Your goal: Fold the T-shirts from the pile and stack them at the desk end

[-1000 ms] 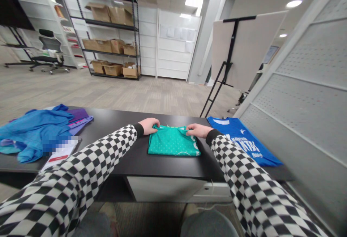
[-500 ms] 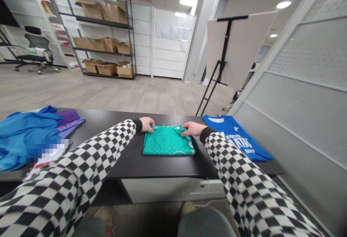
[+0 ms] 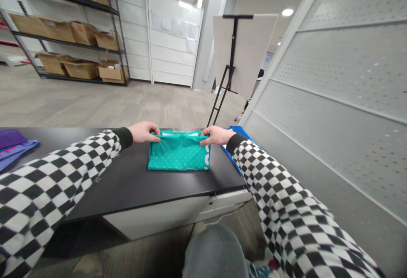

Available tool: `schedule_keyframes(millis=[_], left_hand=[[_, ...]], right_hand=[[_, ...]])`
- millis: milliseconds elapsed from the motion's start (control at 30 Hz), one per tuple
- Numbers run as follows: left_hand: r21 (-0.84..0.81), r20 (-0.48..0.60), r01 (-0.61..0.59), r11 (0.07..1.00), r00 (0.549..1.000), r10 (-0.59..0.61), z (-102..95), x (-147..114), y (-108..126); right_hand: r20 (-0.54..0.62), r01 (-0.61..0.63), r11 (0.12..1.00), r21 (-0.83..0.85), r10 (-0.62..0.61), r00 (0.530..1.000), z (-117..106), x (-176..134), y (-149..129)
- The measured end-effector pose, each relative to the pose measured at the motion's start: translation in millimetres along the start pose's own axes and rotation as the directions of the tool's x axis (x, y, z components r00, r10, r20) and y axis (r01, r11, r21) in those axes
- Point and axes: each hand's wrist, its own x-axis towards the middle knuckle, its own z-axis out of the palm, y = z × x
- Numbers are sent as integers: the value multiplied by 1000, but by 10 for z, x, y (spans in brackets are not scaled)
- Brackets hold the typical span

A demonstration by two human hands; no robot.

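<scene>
Left hand (image 3: pixel 143 132) & right hand (image 3: pixel 218 135) pinched the top corners of the green cloth (image 3: pixel 179 155) over the dark table (image 3: pixel 122 184); I couldn't tell if it touched. If one pinch slipped, that side might've flopped, b/c it looked thin.

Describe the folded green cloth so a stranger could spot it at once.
Find the long, black tabletop in the foreground. Near its far edge, a bare left hand and bare right hand hold the top of a folded, rectangular teal-green cloth. Its pale dots and green colour set it apart from the bright blue cloth at right and purple cloth at left.
</scene>
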Motion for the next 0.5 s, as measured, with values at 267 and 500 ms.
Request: schedule_keyframes(millis=[267,500], left_hand=[[-88,-137,-215,973,970,202,140,553,1046],[-39,-262,-358,933,905,336,810,1315,2002]], right_hand=[[-232,-186,929,-319,113,966,-1168,-731,367],[-386,-401,804,-440,233,892,-1913,-994,1333]])
